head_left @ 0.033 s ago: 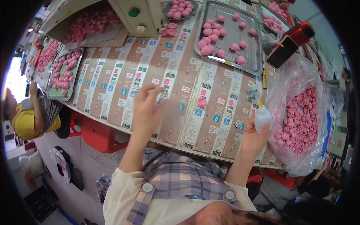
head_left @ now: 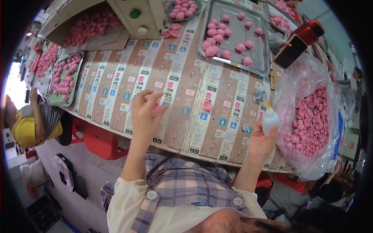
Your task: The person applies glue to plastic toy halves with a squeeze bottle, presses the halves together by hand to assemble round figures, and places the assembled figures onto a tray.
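My left hand [head_left: 144, 112] is over the table, fingers curved and thumb apart from them. A small pink cup-shaped piece [head_left: 156, 107] shows in the gap between thumb and fingers; I cannot tell whether they touch it. Further right, another pink cup-shaped piece [head_left: 207, 105] lies alone on the table. My right hand [head_left: 261, 143] is closed around a translucent white squeeze bottle [head_left: 271, 121], its yellow nozzle pointing up, just left of a plastic bag.
A clear bag [head_left: 289, 87] of pink half shells lies at right. Behind are a metal tray [head_left: 237, 35] of pink balls, a bowl [head_left: 168, 9] and a phone [head_left: 290, 52]. A machine housing [head_left: 145, 17] and green tray [head_left: 72, 95] stand left, near a seated person [head_left: 33, 122].
My left hand has shifted left, and more of the pink piece shows beside its fingers. My right hand keeps its hold on the bottle. The whole view has slid slightly.
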Demonstrator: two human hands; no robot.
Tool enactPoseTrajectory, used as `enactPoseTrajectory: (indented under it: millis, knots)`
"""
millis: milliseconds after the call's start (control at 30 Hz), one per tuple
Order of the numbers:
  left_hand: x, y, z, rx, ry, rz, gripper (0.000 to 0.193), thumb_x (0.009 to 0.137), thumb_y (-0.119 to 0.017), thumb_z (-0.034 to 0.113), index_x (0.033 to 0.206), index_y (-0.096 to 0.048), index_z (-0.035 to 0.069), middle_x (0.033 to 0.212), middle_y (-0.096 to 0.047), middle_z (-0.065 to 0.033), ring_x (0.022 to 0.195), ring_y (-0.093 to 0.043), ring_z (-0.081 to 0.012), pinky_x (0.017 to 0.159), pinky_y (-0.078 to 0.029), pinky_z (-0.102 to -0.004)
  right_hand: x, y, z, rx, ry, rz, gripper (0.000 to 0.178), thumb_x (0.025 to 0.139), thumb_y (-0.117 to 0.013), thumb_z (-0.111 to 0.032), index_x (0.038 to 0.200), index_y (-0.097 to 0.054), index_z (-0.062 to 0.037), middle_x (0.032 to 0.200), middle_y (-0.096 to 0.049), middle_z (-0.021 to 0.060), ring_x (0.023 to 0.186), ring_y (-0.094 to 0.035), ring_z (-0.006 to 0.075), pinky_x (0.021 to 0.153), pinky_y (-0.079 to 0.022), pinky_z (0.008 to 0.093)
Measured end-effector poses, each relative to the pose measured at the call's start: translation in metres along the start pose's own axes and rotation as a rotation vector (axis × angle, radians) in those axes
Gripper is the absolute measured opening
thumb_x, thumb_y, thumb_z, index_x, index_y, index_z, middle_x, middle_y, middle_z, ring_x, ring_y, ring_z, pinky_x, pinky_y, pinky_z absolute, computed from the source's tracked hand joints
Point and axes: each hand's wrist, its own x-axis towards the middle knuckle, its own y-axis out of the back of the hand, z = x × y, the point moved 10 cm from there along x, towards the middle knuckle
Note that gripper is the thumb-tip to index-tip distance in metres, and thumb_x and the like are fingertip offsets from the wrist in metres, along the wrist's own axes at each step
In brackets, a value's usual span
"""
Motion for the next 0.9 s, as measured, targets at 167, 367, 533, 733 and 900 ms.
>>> enactPoseTrajectory:
  millis: [167, 367, 533, 733, 900]
  knots:
    - [-0.023, -0.016, -0.023, 0.098, -0.058, -0.121, 0.031, 0.068, -0.064, 0.007, 0.099, -0.058, 0.008, 0.093, -0.051, -0.0084, 0.078, -0.048, -0.0220, 0.069, -0.041, -0.0318, -0.004, -0.017, 0.005, 0.005, -0.043, -0.031, 0.040, 0.077, -0.059, -0.032, 0.100, -0.049, 0.0001, 0.074, -0.054, 0.0068, 0.064, -0.047, 0.0138, 0.056, -0.035, 0.0245]
    - [-0.030, -0.058, -0.001, -0.818, 0.294, -0.366, 0.037, 0.073, -0.061, 0.006, 0.109, -0.051, 0.007, 0.098, -0.052, -0.0067, 0.088, -0.050, -0.0140, 0.073, -0.042, -0.0252, -0.021, -0.046, 0.015, -0.072, -0.070, -0.099, 0.052, 0.073, -0.063, -0.037, 0.105, -0.045, 0.0003, 0.082, -0.056, 0.0075, 0.064, -0.050, 0.0152, 0.055, -0.039, 0.0255]
    - [-0.048, -0.111, 0.076, -1.248, 0.266, -0.746, 0.051, 0.073, -0.063, 0.010, 0.117, -0.039, 0.002, 0.099, -0.053, -0.0088, 0.094, -0.050, -0.0151, 0.079, -0.042, -0.0280, -0.046, -0.071, 0.049, -0.163, -0.158, -0.242, 0.055, 0.073, -0.063, -0.040, 0.104, -0.043, 0.0006, 0.084, -0.056, 0.0099, 0.069, -0.057, 0.0177, 0.057, -0.045, 0.0268]
    - [-0.046, -0.121, 0.075, -1.514, 0.475, -0.623, 0.042, 0.073, -0.065, 0.013, 0.108, -0.045, 0.001, 0.099, -0.052, -0.0089, 0.093, -0.050, -0.0154, 0.080, -0.041, -0.0284, -0.049, -0.069, 0.051, -0.215, -0.199, -0.251, 0.055, 0.073, -0.061, -0.042, 0.103, -0.041, 0.0001, 0.084, -0.056, 0.0112, 0.076, -0.060, 0.0186, 0.061, -0.046, 0.0256]
    - [-0.052, -0.128, 0.066, -1.660, 0.613, -0.634, 0.037, 0.074, -0.063, 0.015, 0.104, -0.047, 0.000, 0.099, -0.052, -0.0088, 0.088, -0.051, -0.0157, 0.075, -0.042, -0.0275, -0.045, -0.066, 0.041, 0.003, -0.246, -0.207, 0.056, 0.069, -0.069, -0.034, 0.104, -0.040, -0.0002, 0.091, -0.055, 0.0098, 0.073, -0.055, 0.0147, 0.062, -0.045, 0.0244]
